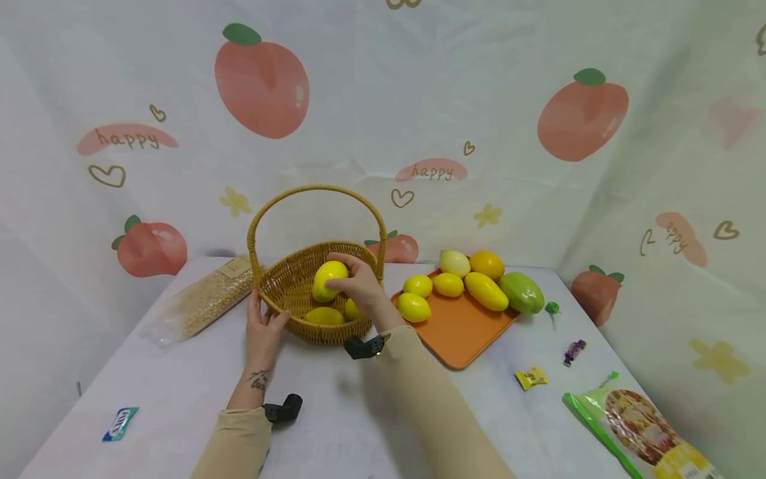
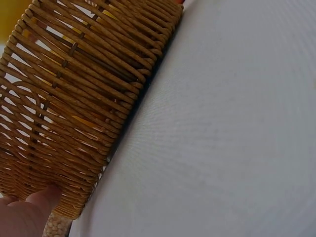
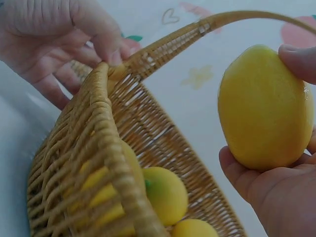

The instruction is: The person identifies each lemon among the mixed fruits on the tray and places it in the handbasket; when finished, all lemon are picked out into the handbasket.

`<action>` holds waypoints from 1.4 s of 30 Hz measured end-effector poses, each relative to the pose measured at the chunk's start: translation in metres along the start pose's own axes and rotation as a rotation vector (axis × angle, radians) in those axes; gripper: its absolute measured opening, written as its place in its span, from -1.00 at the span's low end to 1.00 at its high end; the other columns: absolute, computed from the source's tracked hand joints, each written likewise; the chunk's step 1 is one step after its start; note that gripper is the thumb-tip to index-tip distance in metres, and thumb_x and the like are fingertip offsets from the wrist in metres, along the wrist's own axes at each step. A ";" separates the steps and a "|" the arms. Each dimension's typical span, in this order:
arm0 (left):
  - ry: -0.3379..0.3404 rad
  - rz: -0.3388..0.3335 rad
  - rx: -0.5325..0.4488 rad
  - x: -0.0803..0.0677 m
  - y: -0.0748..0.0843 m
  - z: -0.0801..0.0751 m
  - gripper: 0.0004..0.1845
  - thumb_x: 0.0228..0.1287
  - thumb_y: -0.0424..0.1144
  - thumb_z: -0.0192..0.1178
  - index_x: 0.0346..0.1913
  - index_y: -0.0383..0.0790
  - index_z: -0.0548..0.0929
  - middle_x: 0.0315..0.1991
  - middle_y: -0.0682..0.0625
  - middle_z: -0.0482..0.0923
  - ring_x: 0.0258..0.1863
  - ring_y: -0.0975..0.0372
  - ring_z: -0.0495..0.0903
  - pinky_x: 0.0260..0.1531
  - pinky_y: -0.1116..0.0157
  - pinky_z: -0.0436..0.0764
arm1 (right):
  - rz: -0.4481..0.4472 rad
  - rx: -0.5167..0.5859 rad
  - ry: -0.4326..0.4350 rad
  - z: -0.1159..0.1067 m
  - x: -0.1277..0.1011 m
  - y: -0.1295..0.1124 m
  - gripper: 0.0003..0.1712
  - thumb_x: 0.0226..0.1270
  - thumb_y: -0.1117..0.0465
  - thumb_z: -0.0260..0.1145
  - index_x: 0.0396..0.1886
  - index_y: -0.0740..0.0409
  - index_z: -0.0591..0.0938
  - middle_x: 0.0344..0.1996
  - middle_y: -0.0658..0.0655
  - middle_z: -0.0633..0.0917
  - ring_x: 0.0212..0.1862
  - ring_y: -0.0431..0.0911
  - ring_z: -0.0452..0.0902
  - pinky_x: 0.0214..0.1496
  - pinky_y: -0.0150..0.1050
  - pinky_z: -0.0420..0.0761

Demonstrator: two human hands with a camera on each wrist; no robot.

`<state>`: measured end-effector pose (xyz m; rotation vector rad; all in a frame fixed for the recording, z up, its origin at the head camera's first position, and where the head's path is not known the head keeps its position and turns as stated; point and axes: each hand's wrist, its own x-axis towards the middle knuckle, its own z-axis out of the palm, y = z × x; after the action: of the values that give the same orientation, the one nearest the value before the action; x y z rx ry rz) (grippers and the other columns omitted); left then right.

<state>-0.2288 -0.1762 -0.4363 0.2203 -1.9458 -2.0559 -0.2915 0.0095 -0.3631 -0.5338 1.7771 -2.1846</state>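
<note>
A wicker basket (image 1: 326, 336) with a tall arched handle stands on the table in the head view. My left hand (image 1: 263, 332) grips its left rim near the foot of the handle, thumb over the edge and fingers outside. Above the basket's opening, my right hand (image 1: 365, 289) holds a yellow lemon (image 3: 265, 108) between thumb and fingers, clear of the rim in the right wrist view. Inside the basket lie a yellow fruit (image 1: 324, 316) and others, among them one with a green tip (image 3: 166, 196). The left wrist view shows the woven wall (image 2: 74, 94) close up.
To the right, an orange tray (image 1: 457, 339) bears several yellow fruits and a green papaya-like fruit (image 1: 522, 293). Wrapped candies, including a yellow one (image 1: 531, 378), and a printed food bag (image 1: 643, 432) lie farther right. A bag of beans or grains (image 1: 215, 296) lies left of the basket.
</note>
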 end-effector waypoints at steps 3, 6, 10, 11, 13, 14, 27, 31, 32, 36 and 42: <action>0.000 0.000 0.001 0.000 -0.001 0.002 -0.10 0.22 -0.43 0.04 0.48 0.01 -0.25 0.49 0.05 -0.33 0.41 -0.04 -0.05 0.32 0.05 0.22 | 0.019 -0.001 0.022 0.006 0.008 0.003 -0.35 0.07 0.54 0.23 0.24 0.27 0.39 0.10 0.18 0.46 -0.09 -0.14 0.45 -0.06 -0.35 0.56; -0.005 0.003 -0.007 0.000 -0.001 0.003 -0.10 0.23 -0.43 0.04 0.48 0.01 -0.27 0.49 0.05 -0.35 0.42 -0.04 -0.06 0.33 0.06 0.19 | 0.035 -0.001 0.037 0.009 0.012 0.006 -0.36 0.07 0.53 0.24 0.22 0.26 0.41 0.08 0.15 0.47 -0.07 -0.14 0.45 -0.03 -0.34 0.56; -0.006 -0.003 -0.004 0.001 -0.001 0.003 -0.10 0.23 -0.41 0.04 0.47 0.03 -0.27 0.49 0.07 -0.37 0.42 -0.03 -0.08 0.34 0.07 0.18 | 0.037 -0.014 0.040 0.011 0.013 0.009 -0.36 0.07 0.53 0.25 0.22 0.26 0.41 0.17 0.21 0.44 0.07 -0.03 0.42 0.10 -0.26 0.53; -0.006 -0.005 -0.005 0.002 -0.001 0.003 -0.10 0.24 -0.41 0.04 0.47 0.03 -0.28 0.49 0.08 -0.37 0.42 -0.03 -0.09 0.34 0.07 0.18 | 0.029 -0.020 0.042 0.011 0.013 0.008 -0.36 0.07 0.54 0.24 0.23 0.26 0.40 0.20 0.23 0.43 0.14 0.01 0.40 0.16 -0.22 0.50; -0.007 -0.005 -0.006 0.002 -0.001 0.003 -0.10 0.24 -0.40 0.04 0.47 0.03 -0.28 0.49 0.08 -0.38 0.42 -0.03 -0.09 0.34 0.06 0.18 | 0.009 -0.024 0.050 0.009 0.010 0.008 -0.35 0.08 0.54 0.23 0.24 0.30 0.38 0.25 0.25 0.39 0.26 0.05 0.31 0.28 -0.14 0.39; -0.007 -0.003 -0.008 0.003 -0.001 0.003 -0.10 0.24 -0.40 0.04 0.47 0.03 -0.28 0.49 0.08 -0.37 0.42 -0.02 -0.09 0.34 0.06 0.18 | -0.003 -0.022 0.053 0.008 0.009 0.007 -0.35 0.08 0.55 0.22 0.25 0.32 0.37 0.27 0.26 0.38 0.31 0.06 0.26 0.33 -0.10 0.33; 0.003 0.009 -0.013 0.003 0.002 0.001 -0.10 0.22 -0.44 0.04 0.48 -0.04 -0.26 0.49 0.02 -0.35 0.42 -0.03 -0.08 0.34 0.05 0.17 | -0.121 0.054 0.144 -0.052 -0.041 -0.004 -0.37 0.08 0.58 0.17 0.23 0.43 0.33 0.07 0.07 0.55 0.36 0.13 0.17 0.43 -0.02 0.12; 0.002 0.009 -0.025 0.002 0.002 0.000 -0.10 0.21 -0.47 0.03 0.47 -0.08 -0.28 0.49 -0.01 -0.36 0.43 -0.02 -0.11 0.35 0.03 0.14 | -0.162 0.065 0.218 -0.080 -0.060 -0.001 -0.38 0.07 0.59 0.18 0.21 0.46 0.32 -0.05 -0.08 0.59 0.34 0.14 0.19 0.43 -0.03 0.12; 0.002 0.007 -0.024 0.001 0.001 0.000 -0.09 0.21 -0.47 0.03 0.47 -0.08 -0.28 0.49 -0.01 -0.36 0.43 -0.02 -0.10 0.35 0.03 0.14 | -0.168 0.057 0.239 -0.086 -0.065 0.001 -0.38 0.07 0.58 0.17 0.21 0.46 0.32 -0.04 -0.08 0.59 0.32 0.12 0.21 0.43 -0.03 0.12; -0.003 0.002 -0.020 0.000 0.000 0.000 -0.10 0.22 -0.46 0.03 0.47 -0.06 -0.27 0.49 0.00 -0.36 0.42 -0.03 -0.10 0.34 0.03 0.15 | -0.159 -0.001 0.318 -0.111 -0.085 0.006 -0.40 0.12 0.58 0.13 0.22 0.46 0.31 0.00 -0.03 0.57 0.27 0.05 0.28 0.42 -0.01 0.14; 0.003 0.009 -0.011 0.000 -0.001 0.001 -0.10 0.22 -0.44 0.04 0.48 -0.07 -0.26 0.49 0.02 -0.33 0.42 -0.01 -0.08 0.34 0.05 0.18 | -0.087 -0.035 0.394 -0.138 -0.099 0.015 -0.41 0.14 0.59 0.12 0.23 0.43 0.31 -0.09 -0.14 0.59 0.29 0.13 0.23 0.39 -0.07 0.22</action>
<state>-0.2292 -0.1755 -0.4370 0.2112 -1.9295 -2.0590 -0.2645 0.1704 -0.4129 -0.1967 2.0179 -2.4561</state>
